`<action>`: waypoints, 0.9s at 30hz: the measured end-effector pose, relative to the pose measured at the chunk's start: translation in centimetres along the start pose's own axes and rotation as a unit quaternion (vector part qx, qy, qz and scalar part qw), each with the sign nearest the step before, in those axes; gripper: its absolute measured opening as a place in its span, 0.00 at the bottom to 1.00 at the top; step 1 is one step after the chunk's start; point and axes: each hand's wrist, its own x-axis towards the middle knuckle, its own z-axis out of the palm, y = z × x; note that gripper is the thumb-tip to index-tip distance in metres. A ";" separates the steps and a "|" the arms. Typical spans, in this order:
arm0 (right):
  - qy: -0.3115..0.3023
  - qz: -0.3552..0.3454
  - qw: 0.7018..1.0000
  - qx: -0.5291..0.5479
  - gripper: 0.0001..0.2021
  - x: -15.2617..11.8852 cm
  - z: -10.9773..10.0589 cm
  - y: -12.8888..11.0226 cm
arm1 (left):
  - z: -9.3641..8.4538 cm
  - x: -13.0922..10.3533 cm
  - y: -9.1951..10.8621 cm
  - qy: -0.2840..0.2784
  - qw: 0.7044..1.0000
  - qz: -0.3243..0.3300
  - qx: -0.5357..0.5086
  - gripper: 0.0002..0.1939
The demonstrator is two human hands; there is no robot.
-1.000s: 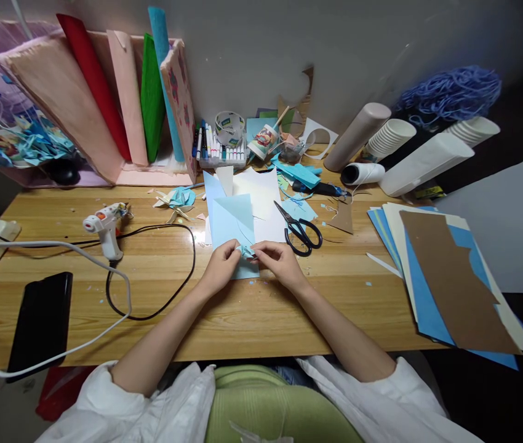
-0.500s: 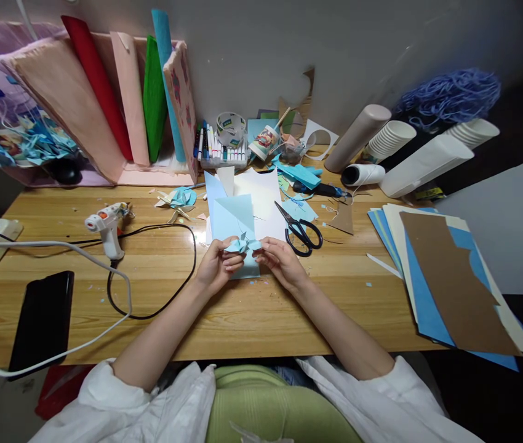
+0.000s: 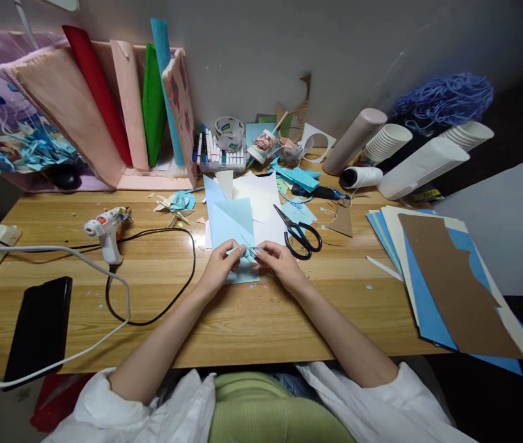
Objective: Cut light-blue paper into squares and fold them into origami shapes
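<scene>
Between both hands is a small folded light-blue paper piece [image 3: 248,254], partly covered by the fingers. My left hand [image 3: 221,264] grips its left side, closed with the thumb on top. On the right side, my right hand [image 3: 278,263] pinches it between thumb and fingers. Beneath the hands lies a light-blue paper sheet [image 3: 232,216], overlapping a white sheet [image 3: 264,191]. Black-handled scissors [image 3: 299,231] rest just right of the papers, blades slightly apart and pointing up-left.
A white glue gun [image 3: 106,234] with a black cord stands at left, near a black phone [image 3: 39,326]. Paper scraps [image 3: 301,178] and a marker box [image 3: 223,161] sit at the back. Stacked coloured sheets [image 3: 455,277] cover the right end. Paper cups [image 3: 388,141] stand behind them.
The fingers have moved inward over the folded paper piece, hiding more of it; its spread ends showed before. The left thumb now presses on top. The whole view has shifted slightly downward.
</scene>
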 end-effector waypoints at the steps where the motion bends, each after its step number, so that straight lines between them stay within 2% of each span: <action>1: -0.001 0.003 1.000 0.021 0.09 0.1 -0.1 0.1 | -0.1 0.1 0.0 0.004 1.000 0.008 -0.002 0.14; 3: -0.005 0.011 0.998 0.054 0.09 0.2 -0.4 0.2 | -0.3 0.2 0.0 0.000 0.999 0.001 -0.047 0.12; 5: -0.014 0.022 0.996 0.081 0.09 0.4 -0.6 0.4 | -0.5 0.2 -0.2 -0.021 0.991 -0.033 -0.128 0.10; 8: -0.024 0.041 0.991 0.129 0.10 0.5 -0.6 0.8 | -0.6 0.3 -0.5 -0.046 0.955 -0.133 -0.260 0.08; 10: -0.027 0.041 0.988 0.148 0.10 0.5 -0.5 1.1 | -0.5 0.2 -0.5 -0.033 0.928 -0.176 -0.326 0.08; 15: -0.016 0.054 0.971 0.233 0.09 0.3 -0.3 1.1 | -0.2 0.0 0.3 -0.013 0.890 -0.228 -0.394 0.06; 17: -0.006 0.049 0.978 0.201 0.09 0.3 -0.3 0.9 | -0.2 -0.1 0.4 -0.001 0.895 -0.217 -0.389 0.06; 21: 0.018 0.043 0.991 0.129 0.10 0.4 -0.4 0.7 | -0.3 -0.3 0.4 0.019 0.931 -0.161 -0.327 0.06; 27: -0.006 0.101 0.977 0.185 0.10 0.3 -0.5 0.8 | -0.5 -0.2 0.4 0.022 0.950 -0.142 -0.277 0.09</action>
